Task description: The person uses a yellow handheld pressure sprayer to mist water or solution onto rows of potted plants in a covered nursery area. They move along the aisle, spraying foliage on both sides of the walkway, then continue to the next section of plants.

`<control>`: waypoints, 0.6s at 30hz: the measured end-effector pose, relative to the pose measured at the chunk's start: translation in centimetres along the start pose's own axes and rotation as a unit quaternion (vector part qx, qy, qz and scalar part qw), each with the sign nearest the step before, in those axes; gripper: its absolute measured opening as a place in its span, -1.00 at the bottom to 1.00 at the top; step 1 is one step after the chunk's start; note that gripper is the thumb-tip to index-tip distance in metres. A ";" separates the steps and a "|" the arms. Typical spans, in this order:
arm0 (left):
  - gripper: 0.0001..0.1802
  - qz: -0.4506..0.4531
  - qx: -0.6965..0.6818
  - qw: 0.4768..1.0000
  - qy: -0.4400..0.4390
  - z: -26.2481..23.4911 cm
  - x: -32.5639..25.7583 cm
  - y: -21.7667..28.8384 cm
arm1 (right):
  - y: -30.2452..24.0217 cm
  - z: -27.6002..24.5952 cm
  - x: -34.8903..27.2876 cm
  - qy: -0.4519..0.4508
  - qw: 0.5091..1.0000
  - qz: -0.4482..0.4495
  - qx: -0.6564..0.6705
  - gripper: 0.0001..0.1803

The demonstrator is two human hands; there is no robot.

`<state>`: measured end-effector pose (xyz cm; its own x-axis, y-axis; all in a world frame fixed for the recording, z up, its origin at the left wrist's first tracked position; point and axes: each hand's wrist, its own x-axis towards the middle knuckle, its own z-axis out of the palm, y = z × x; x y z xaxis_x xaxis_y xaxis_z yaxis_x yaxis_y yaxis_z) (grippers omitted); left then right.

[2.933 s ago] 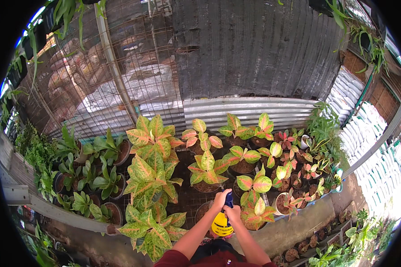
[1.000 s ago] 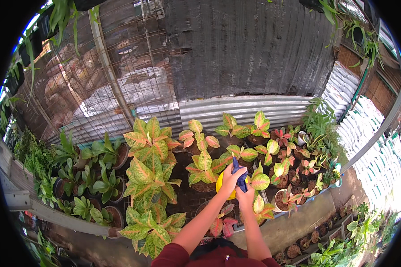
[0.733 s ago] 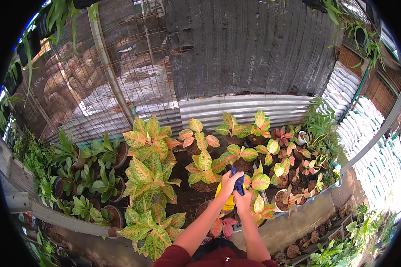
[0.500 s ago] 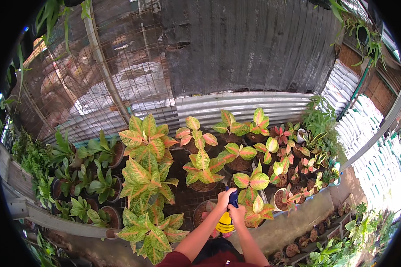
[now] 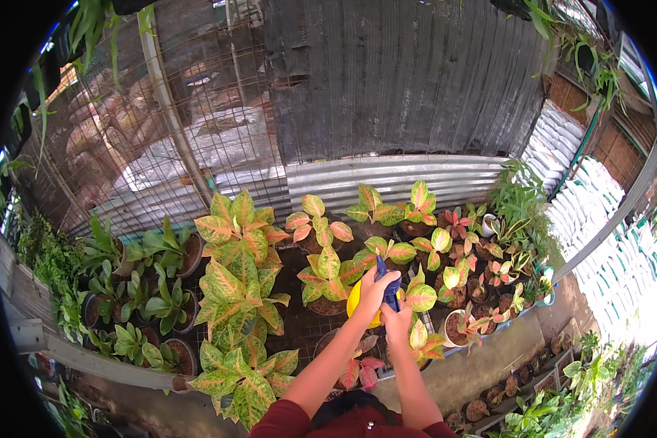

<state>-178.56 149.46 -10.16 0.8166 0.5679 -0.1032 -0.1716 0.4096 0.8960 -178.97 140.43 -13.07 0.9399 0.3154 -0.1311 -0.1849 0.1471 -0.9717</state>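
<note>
I hold a pump sprayer [image 5: 392,293] with a dark blue top and a yellow bottle, stretched out over the potted plants. My left hand [image 5: 371,290] is closed around its upper part, and the yellow body shows beside the wrist. Just nearer to me, my right hand [image 5: 396,323] is closed on the blue handle end. The sprayer's nozzle end points away toward a green and pink leafy plant [image 5: 400,252]. Nearer to me, below my hands, sits a potted plant with pink-red leaves [image 5: 359,370]. My forearms hide part of its pot.
Large yellow-green plants [image 5: 241,292] stand in a column to the left, with dark green potted plants [image 5: 169,299] beyond them. Small pots, one white [image 5: 458,328], crowd the right. Corrugated metal [image 5: 401,175] runs behind. Stacked white sacks [image 5: 598,212] stand at right.
Both hands have moved the sprayer farther from me and slightly right, tilting it forward. The pink-red plant beneath has come into fuller view.
</note>
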 end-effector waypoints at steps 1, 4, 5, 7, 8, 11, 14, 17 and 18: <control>-0.79 0.010 0.000 1.000 -0.003 0.4 0.0 0.8 | -0.5 0.3 0.2 0.001 1.000 -0.002 0.010 -0.81; -0.79 0.007 0.010 1.000 -0.005 0.5 0.1 1.1 | -0.5 0.4 0.4 -0.001 1.000 0.007 0.022 -0.83; -0.78 -0.012 0.005 1.000 -0.001 0.2 0.1 0.6 | 0.2 0.1 0.3 -0.004 1.000 0.016 0.016 -0.84; -0.78 -0.049 -0.003 0.999 0.009 -1.1 0.0 -1.9 | 1.8 -0.4 0.1 -0.011 0.999 0.046 0.001 -0.85; -0.78 -0.073 -0.018 0.997 0.002 -1.7 -0.1 -3.3 | 2.9 -0.9 -0.1 -0.011 0.998 0.067 -0.010 -0.84; -0.76 -0.141 -0.045 0.988 0.043 -3.8 -0.9 -7.9 | 6.4 -2.1 -0.9 0.006 0.990 0.131 -0.048 -0.83; -0.71 -0.229 -0.053 0.967 0.099 -5.6 -1.9 -12.4 | 9.5 -3.6 -1.9 0.008 0.980 0.188 -0.059 -0.84; -0.71 -0.278 -0.077 0.949 0.132 -5.0 -2.7 -12.7 | 10.8 -4.8 -1.8 0.014 0.970 0.230 -0.074 -0.85; -0.70 -0.277 -0.074 0.949 0.130 -5.0 -2.7 -12.5 | 10.6 -4.7 -1.8 0.013 0.970 0.230 -0.073 -0.85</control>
<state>-181.35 146.37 -23.27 0.6440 0.3848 -0.6612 0.1537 0.7816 0.6045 -181.26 137.05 -24.06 0.7743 0.2921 -0.5614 -0.5464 -0.1391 -0.8259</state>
